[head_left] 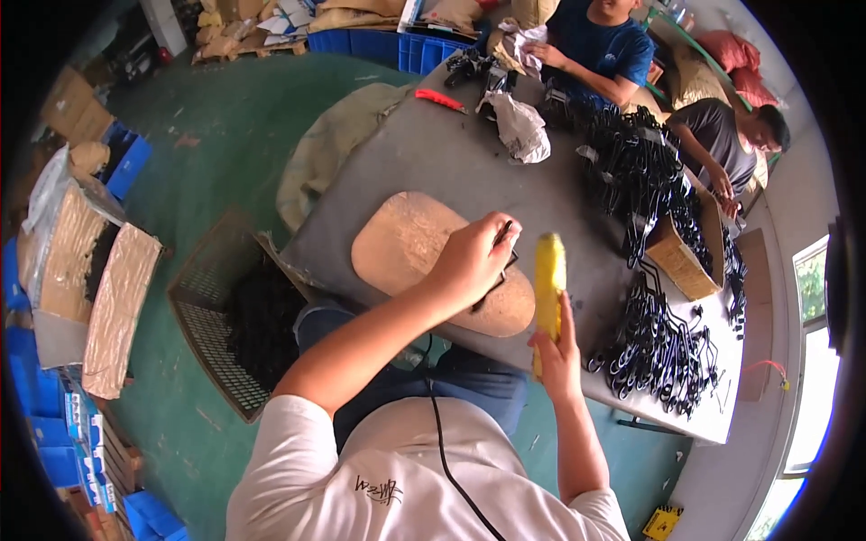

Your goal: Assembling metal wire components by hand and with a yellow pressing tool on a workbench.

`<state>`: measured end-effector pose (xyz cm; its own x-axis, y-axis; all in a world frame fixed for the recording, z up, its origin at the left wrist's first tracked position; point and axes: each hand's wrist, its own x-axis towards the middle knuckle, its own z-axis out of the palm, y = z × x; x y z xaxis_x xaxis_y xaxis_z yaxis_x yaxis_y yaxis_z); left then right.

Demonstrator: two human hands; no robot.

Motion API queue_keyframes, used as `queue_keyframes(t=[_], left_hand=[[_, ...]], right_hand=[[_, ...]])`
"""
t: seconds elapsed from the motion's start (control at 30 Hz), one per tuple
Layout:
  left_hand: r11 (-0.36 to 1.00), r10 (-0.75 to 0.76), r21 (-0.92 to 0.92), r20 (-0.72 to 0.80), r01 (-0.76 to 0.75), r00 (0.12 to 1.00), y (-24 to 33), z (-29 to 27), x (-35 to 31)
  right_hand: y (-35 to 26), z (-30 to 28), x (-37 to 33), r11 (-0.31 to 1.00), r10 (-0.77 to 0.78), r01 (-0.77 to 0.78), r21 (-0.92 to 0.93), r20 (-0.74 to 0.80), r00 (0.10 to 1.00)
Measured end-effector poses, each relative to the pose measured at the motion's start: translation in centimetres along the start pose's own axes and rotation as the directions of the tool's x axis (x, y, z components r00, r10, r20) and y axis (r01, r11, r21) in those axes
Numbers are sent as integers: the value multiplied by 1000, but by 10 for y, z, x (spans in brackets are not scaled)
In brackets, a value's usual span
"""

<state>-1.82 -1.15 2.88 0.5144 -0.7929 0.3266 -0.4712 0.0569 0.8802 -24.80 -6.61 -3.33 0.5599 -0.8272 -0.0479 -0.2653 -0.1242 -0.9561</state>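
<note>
My left hand (474, 261) is closed around a thin black bent piece (502, 233), one end sticking up past the fingers and more of it showing below them. This hand is above a tan board with rounded corners (397, 239) lying on the grey table. To its right, my right hand (557, 356) grips a long, flat yellow tool (549, 270) held upright; its exact kind is unclear. The yellow tool stands beside the board's right end, apart from the black piece.
Heaps of black bent rods (663, 352) and a cardboard box (686, 248) lie on the table's right side. A red-handled cutter (440, 99) and crumpled paper (519, 128) are farther off. Two people work across the table. A crate (230, 316) with black pieces stands at left.
</note>
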Motion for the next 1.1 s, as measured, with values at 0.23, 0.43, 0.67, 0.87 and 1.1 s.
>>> queue_keyframes(t=[0.23,0.43,0.67,0.87,1.1], left_hand=[[990,126,-77,124,-117,984,4,4,-25],[961,247,91,137,-260,959,5,12,-14],[992,121,-43,114,-116,986,10,15,-13],[947,-117,-323,-336,3,935,-36,-88,-35],[979,25,171,-654,116,756,-64,-215,-100]], right_hand=[[-72,-16,-38,979,-185,197,56,-173,967],[3,11,-9,867,-152,204,-454,148,977],[-12,-8,12,919,89,-91,-383,-22,996],[-10,-35,36,629,-437,269,-730,-46,898],[29,-210,61,591,-480,-166,-790,-509,714]])
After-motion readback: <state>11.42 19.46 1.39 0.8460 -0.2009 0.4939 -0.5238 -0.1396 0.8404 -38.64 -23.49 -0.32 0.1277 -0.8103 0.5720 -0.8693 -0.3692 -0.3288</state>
